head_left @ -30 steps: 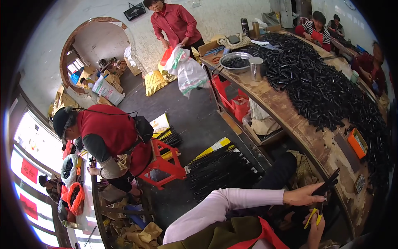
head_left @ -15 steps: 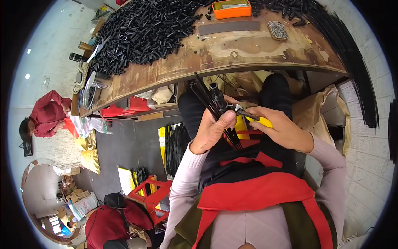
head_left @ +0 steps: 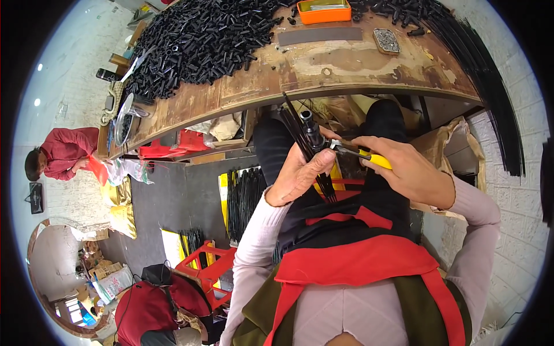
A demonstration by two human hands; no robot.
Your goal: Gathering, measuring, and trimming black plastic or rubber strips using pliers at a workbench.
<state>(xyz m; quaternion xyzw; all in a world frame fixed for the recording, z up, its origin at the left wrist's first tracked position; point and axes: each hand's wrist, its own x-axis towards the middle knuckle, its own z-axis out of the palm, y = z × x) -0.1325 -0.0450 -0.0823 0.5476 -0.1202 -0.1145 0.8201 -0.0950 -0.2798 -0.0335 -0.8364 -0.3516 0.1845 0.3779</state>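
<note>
Holding thin black sticks [head_left: 296,128] and a black tube [head_left: 312,134], the left grip [head_left: 300,176] sits beside the right grip [head_left: 408,168], which holds a yellow-handled tool [head_left: 380,161].

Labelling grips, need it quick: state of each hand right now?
Left hand: closed, holding thin black rods and a black tubular part.
Right hand: closed, holding a yellow-handled tool.

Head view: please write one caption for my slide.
Left hand holds black rods and a black tube; right hand holds a yellow-handled tool.
</note>
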